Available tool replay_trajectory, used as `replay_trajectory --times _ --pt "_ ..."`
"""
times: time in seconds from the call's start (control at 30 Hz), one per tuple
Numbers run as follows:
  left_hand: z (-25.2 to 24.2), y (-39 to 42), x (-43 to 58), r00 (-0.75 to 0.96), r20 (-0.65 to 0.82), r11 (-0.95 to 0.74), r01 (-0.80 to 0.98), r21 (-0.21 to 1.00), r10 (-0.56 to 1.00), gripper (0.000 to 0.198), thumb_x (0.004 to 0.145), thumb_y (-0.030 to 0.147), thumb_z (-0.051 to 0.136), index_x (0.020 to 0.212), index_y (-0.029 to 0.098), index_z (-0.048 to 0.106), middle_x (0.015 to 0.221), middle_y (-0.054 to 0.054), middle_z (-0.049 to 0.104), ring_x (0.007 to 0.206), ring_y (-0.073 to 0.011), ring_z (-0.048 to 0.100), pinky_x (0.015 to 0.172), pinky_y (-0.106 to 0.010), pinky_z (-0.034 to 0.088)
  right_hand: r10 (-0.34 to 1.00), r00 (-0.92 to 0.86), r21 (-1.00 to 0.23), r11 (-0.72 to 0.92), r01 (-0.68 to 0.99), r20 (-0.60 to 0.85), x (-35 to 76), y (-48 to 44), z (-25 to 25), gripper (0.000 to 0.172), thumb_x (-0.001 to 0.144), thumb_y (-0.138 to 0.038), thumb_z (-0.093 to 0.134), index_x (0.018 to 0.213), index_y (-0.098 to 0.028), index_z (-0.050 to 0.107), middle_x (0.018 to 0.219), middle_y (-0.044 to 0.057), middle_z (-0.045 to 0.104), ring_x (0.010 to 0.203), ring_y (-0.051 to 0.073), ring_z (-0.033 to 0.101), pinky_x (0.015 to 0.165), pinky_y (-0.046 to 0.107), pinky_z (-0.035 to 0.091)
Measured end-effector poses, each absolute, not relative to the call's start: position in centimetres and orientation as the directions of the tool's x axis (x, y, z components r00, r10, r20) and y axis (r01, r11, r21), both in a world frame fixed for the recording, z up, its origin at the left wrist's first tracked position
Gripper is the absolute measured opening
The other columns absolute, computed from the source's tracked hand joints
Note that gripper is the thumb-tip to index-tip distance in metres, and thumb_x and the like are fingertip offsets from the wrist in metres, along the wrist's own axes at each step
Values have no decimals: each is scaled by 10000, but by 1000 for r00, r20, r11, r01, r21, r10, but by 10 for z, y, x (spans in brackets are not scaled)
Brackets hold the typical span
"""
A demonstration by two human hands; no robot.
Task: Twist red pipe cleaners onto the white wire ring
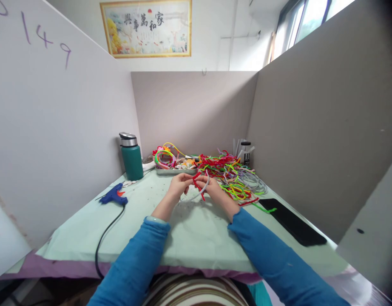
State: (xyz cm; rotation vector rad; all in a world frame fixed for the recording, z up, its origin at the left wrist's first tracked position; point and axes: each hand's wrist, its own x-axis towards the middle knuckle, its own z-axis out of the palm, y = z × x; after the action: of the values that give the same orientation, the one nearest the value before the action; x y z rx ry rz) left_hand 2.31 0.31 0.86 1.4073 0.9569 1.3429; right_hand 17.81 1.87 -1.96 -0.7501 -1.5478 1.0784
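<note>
Both hands meet over the middle of the table. My left hand (181, 185) pinches one end of a red pipe cleaner (196, 180). Close beside it, my right hand (209, 185) grips the same red piece with its fingers closed. A thin grey-white pipe cleaner (200, 193) curves around near the right fingers and hangs below them; how it joins the red one is too small to tell. Right behind the hands lies a tangled pile of pipe cleaners (220, 163) in red, green, yellow and grey.
A metal tray (175, 171) of small pieces and looped bands stands at the back. To the left are a green bottle (131, 161) and a blue glue gun (115, 195) with its cord. A flat black object (294, 223) lies right. Grey partitions (196, 106) enclose the table.
</note>
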Motion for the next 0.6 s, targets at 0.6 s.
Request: replay_trajectory --times 0.6 --pt "8 -2 18 323 132 -69 -199 978 937 392 606 249 718 959 133 593 488 69 479 363 -41 376 381 -184 235 845 -256 -882 464 -88 470 181 15 -16 200 698 -363 657 753 -171 663 560 -25 536 490 90 439 473 227 347"
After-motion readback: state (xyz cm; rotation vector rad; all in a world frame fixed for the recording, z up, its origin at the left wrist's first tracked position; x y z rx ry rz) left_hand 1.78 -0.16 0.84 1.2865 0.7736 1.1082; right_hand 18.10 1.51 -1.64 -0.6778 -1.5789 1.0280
